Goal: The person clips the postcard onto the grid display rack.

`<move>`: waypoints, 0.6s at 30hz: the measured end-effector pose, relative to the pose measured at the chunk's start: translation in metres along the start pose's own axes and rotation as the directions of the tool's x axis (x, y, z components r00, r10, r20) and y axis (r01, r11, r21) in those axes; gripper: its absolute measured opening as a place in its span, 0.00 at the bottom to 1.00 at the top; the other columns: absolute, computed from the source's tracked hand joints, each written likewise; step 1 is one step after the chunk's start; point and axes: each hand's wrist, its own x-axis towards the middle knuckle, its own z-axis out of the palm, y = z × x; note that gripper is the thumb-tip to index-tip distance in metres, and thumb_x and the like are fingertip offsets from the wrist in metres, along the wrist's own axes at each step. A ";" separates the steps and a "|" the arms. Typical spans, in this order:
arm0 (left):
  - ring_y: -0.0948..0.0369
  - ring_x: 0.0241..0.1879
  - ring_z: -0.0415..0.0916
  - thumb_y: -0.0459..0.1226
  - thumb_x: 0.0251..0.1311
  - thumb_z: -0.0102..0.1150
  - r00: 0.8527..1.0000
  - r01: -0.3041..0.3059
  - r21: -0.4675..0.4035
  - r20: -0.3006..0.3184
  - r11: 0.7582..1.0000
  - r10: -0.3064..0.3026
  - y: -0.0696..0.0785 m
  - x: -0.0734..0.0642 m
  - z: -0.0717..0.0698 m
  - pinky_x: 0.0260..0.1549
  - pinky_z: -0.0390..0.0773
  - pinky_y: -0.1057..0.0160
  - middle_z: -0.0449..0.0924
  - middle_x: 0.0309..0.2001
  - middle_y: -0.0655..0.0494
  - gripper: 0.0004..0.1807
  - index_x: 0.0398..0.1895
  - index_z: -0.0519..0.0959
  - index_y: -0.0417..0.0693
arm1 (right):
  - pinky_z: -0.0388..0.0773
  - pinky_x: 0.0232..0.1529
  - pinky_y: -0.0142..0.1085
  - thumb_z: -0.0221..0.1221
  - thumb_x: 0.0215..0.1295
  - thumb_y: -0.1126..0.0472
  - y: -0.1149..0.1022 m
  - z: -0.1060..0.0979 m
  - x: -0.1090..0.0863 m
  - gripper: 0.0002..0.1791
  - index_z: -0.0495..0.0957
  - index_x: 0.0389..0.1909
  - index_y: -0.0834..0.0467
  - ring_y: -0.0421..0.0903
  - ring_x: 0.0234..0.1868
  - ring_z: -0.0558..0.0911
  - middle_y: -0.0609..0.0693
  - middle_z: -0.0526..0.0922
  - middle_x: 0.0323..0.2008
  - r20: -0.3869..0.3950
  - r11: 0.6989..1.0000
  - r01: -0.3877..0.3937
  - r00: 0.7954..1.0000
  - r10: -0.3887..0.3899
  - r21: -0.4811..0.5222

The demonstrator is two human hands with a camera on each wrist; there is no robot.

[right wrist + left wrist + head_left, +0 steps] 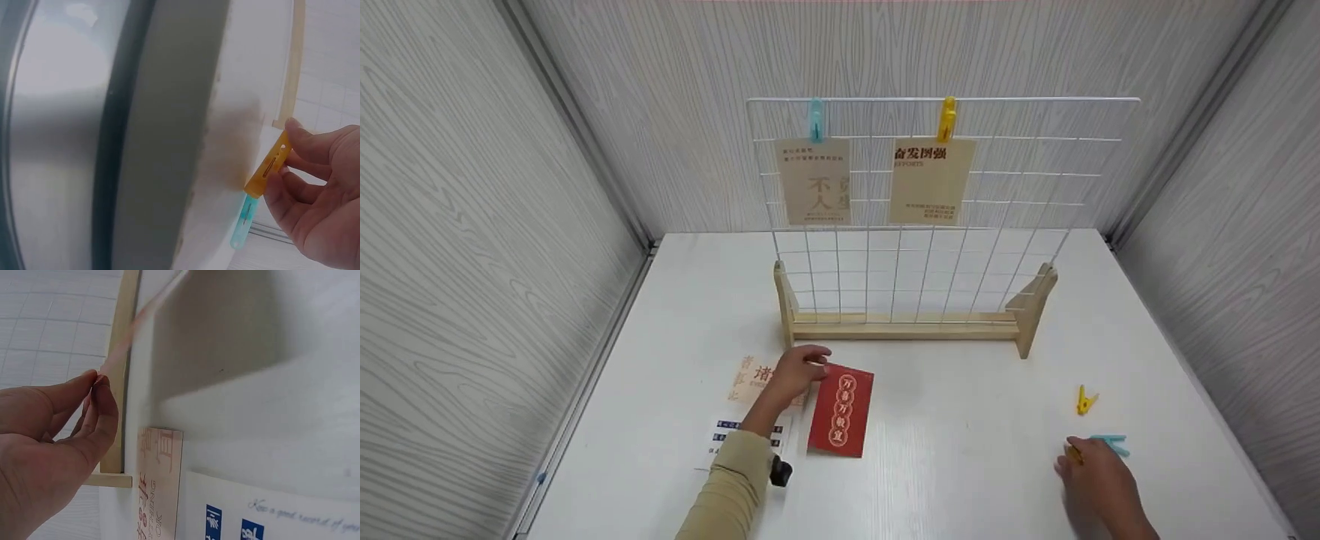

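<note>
Between thumb and fingers my left hand (796,372) pinches the top corner of a red card (841,411) with gold lettering, held up off the table. The left wrist view shows that card edge-on above its shadow. A pale pink card (744,379) and a white card with blue labels (270,506) lie beneath and beside this hand. At the right, my right hand (1099,480) holds a yellow clothespin (269,166) by its end. A light-blue clothespin (1112,444) lies on the table just past those fingers, and another yellow clothespin (1085,400) sits farther back.
A white wire grid (982,251) stands upright on a wooden base (904,331) at the back. Two cream cards (815,182) hang from it, one under a light-blue clothespin (816,120), the other under a yellow one. Patterned panels (472,225) enclose the table.
</note>
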 end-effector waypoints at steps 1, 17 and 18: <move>0.54 0.45 0.82 0.29 0.63 0.62 1.000 -0.002 -0.028 0.007 1.000 0.003 0.000 -0.001 0.000 0.48 0.83 0.56 0.81 0.51 0.41 0.19 0.58 0.79 0.35 | 0.78 0.53 0.55 0.63 0.70 0.56 0.000 0.000 0.000 0.28 0.73 0.61 0.73 0.56 0.47 0.80 0.67 0.78 0.51 0.004 1.000 0.008 1.000 -0.008 0.008; 0.52 0.47 0.85 0.32 0.69 0.58 0.997 -0.042 -0.144 0.057 0.989 0.051 0.017 -0.007 0.003 0.51 0.83 0.56 0.86 0.48 0.43 0.14 0.54 0.82 0.35 | 0.83 0.47 0.45 0.58 0.74 0.51 -0.009 -0.008 -0.002 0.31 0.69 0.67 0.68 0.57 0.52 0.80 0.64 0.80 0.53 0.053 0.973 0.038 0.997 -0.051 0.229; 0.53 0.46 0.85 0.32 0.69 0.58 0.997 -0.048 -0.148 0.057 0.988 0.057 0.019 -0.008 0.004 0.51 0.84 0.56 0.86 0.47 0.43 0.14 0.54 0.82 0.35 | 0.83 0.46 0.44 0.58 0.74 0.51 -0.009 -0.009 -0.003 0.31 0.68 0.67 0.68 0.58 0.53 0.80 0.63 0.80 0.53 0.045 0.972 0.046 0.997 -0.058 0.231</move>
